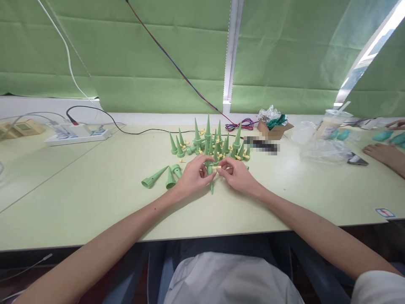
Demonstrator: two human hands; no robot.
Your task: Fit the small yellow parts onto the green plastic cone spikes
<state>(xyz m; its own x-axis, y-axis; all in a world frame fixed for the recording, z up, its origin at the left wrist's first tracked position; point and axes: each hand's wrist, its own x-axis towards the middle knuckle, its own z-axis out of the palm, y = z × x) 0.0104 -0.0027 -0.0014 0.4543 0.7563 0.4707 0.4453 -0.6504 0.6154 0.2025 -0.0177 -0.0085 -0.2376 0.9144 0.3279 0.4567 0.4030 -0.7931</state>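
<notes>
My left hand (193, 176) is closed around a green plastic spike (211, 185), whose tip points down toward me. Pinched in my right hand (239, 176) is a small pale yellow valve-like piece (217, 168), held against the side of the spike; I cannot tell how far it sits inside. Just beyond both hands stands a cluster of green spikes (208, 126), many carrying yellow pieces. To the left of my left hand lie loose spikes, including a long one (154, 177) and a shorter one (170, 180). One loose yellow piece (182, 161) rests on the table.
A white power strip (77, 137) with cables sits at the back left. Behind to the right are a cardboard box (274, 131), a plastic cup (329, 126), clear plastic wrapping (325, 152) and a dark phone (357, 159). Another person's hand (376, 151) rests at the far right near teal objects (382, 135).
</notes>
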